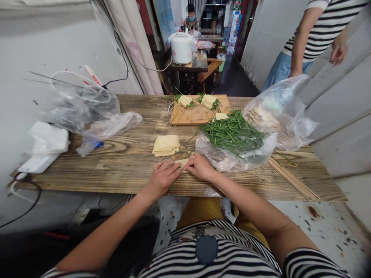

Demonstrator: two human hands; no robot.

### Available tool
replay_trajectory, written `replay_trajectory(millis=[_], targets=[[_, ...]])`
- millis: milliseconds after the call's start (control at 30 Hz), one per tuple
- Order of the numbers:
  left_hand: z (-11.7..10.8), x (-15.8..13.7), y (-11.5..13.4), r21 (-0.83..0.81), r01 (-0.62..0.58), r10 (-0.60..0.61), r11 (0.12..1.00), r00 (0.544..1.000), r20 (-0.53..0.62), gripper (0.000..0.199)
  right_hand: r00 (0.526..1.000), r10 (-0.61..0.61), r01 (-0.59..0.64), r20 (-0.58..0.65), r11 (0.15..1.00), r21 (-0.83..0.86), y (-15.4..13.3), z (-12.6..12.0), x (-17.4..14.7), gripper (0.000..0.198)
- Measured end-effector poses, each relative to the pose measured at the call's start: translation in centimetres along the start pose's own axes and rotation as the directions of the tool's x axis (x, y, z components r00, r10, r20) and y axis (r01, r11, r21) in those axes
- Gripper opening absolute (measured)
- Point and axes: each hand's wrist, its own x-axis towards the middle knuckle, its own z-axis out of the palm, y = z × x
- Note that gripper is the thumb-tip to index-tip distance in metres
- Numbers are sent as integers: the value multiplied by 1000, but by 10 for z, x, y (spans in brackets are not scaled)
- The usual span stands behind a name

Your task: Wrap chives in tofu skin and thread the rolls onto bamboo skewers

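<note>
A pale yellow tofu sheet [184, 163], seemingly rolled, lies at the table's front edge between my hands. My left hand [164, 177] has its fingers closed over the sheet's left end. At the other end, my right hand [200, 166] pinches it between thumb and fingers. What is inside the sheet is hidden. Just beyond my left hand sits a stack of square tofu sheets [165, 146]. A heap of green chives [232, 131] rests on a clear plastic bag [262, 148], close beyond my right hand.
On a wooden cutting board [188, 117] lie two groups of tofu rolls [184, 101] with chives poking out. Bamboo skewers [292, 179] lie at right, near a plastic bag of food [278, 116]. Crumpled bags [95, 112] cover the left. A person in stripes [315, 34] stands beyond.
</note>
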Motion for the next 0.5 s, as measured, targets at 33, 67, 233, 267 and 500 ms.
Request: replay_trajectory(millis=[33, 67, 233, 267, 500], targets=[[-1, 1, -1, 1, -11, 11, 1000, 1000, 3, 20, 1000, -1, 1, 3, 1000, 1, 0, 0, 0, 12], [-3, 2, -2, -9, -29, 29, 1000, 1000, 6, 19, 1000, -2, 2, 6, 1000, 4, 0, -1, 0, 12], [-3, -1, -1, -40, -51, 51, 998, 999, 6, 22, 1000, -1, 1, 8, 1000, 11, 1, 0, 0, 11], [-1, -3, 1, -42, -28, 28, 999, 1000, -4, 22, 1000, 0, 0, 0, 1000, 8, 2, 1, 0, 12], [9, -11, 10, -102, 96, -109, 990, 986, -125, 21, 998, 55, -56, -27, 998, -12, -1, 3, 0, 12]])
